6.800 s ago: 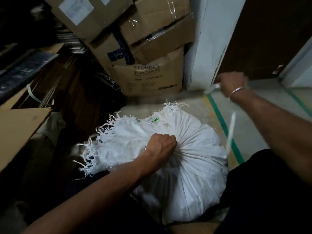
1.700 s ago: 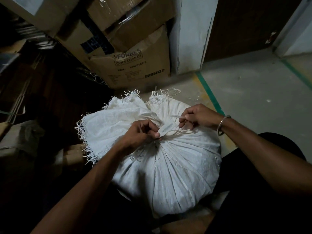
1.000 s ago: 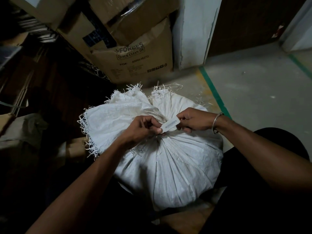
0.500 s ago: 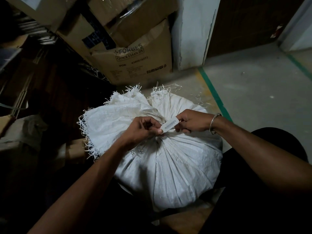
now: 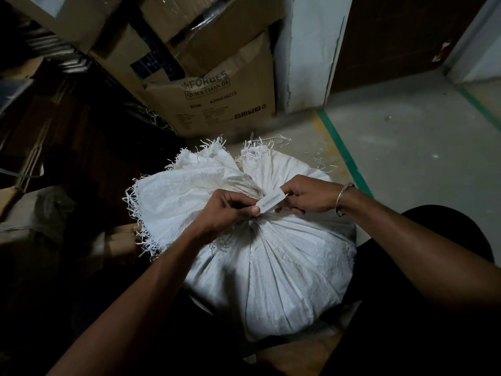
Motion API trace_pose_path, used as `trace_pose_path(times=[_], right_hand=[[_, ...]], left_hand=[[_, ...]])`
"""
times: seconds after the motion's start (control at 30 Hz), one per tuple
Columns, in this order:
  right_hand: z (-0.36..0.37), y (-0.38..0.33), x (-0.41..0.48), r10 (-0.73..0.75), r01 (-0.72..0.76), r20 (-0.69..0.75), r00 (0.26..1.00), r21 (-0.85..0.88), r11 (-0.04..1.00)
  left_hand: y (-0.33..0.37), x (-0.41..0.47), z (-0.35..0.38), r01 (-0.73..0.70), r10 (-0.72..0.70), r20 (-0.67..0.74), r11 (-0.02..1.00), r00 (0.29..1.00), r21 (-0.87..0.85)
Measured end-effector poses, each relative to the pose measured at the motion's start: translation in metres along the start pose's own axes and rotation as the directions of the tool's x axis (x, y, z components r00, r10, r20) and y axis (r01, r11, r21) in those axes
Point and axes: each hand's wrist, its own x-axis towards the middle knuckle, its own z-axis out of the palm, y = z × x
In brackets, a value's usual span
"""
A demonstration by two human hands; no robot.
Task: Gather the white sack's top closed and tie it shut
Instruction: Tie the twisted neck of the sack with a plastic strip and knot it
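A full white woven sack (image 5: 271, 272) stands in front of me, its top gathered into a tight neck with the frayed mouth (image 5: 184, 191) fanned out to the left and behind. A flat white tie strip (image 5: 271, 202) with small print crosses the neck. My left hand (image 5: 230, 210) pinches the strip's left end at the neck. My right hand (image 5: 309, 195), with a metal bangle at the wrist, pinches its right end. The part of the strip around the neck is hidden under my fingers.
Stacked cardboard boxes (image 5: 211, 104) lean against a white pillar (image 5: 306, 52) just behind the sack. Dark clutter and flat cardboard (image 5: 40, 213) fill the left. Bare concrete floor with a green line (image 5: 341, 150) lies to the right. My dark-clad knee (image 5: 444, 234) touches the sack's right side.
Earlier my right hand was lifted away with a loose strip end while the left fist held the neck. Both hands now pinch the strip at the neck, barely moving over the last second.
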Motion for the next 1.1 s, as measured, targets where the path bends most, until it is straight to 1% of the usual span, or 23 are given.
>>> trace_pose_path(times=[0.07, 0.2, 0.33, 0.5, 0.7, 0.8, 0.97, 1.1], right_hand=[[0.005, -0.002, 0.002, -0.012, 0.012, 0.004, 1.000, 0.000, 1.000], [0.007, -0.003, 0.003, 0.020, -0.017, -0.023, 1.000, 0.114, 0.993], [0.006, 0.002, 0.003, 0.035, -0.032, -0.034, 0.999, 0.077, 0.996], [0.005, 0.004, 0.006, 0.069, -0.067, -0.094, 0.993, 0.026, 0.997], [0.005, 0.008, 0.008, 0.060, -0.061, -0.127, 0.990, -0.007, 0.998], [0.001, 0.009, 0.006, 0.084, -0.076, -0.138, 0.987, 0.059, 0.995], [0.004, 0.004, 0.005, 0.071, -0.065, -0.087, 0.994, 0.062, 0.996], [0.007, 0.003, 0.005, 0.042, -0.035, -0.065, 0.997, 0.107, 0.994]], left_hand=[[0.000, 0.000, 0.001, -0.008, 0.008, 0.003, 1.000, 1.000, -0.002], [0.000, 0.000, -0.001, -0.004, 0.004, 0.006, 1.000, 1.000, -0.031], [-0.003, 0.001, -0.002, -0.001, 0.001, 0.011, 0.999, 1.000, -0.040], [-0.005, 0.001, -0.003, 0.026, -0.026, 0.002, 0.998, 1.000, -0.063], [-0.005, 0.001, -0.001, 0.024, -0.025, -0.022, 0.997, 0.999, -0.076], [-0.004, 0.000, 0.002, 0.029, -0.031, -0.020, 0.996, 0.999, -0.088], [-0.005, 0.001, 0.002, 0.027, -0.030, -0.029, 0.996, 0.999, -0.084], [-0.005, 0.001, 0.001, 0.030, -0.032, -0.032, 0.996, 0.999, -0.080]])
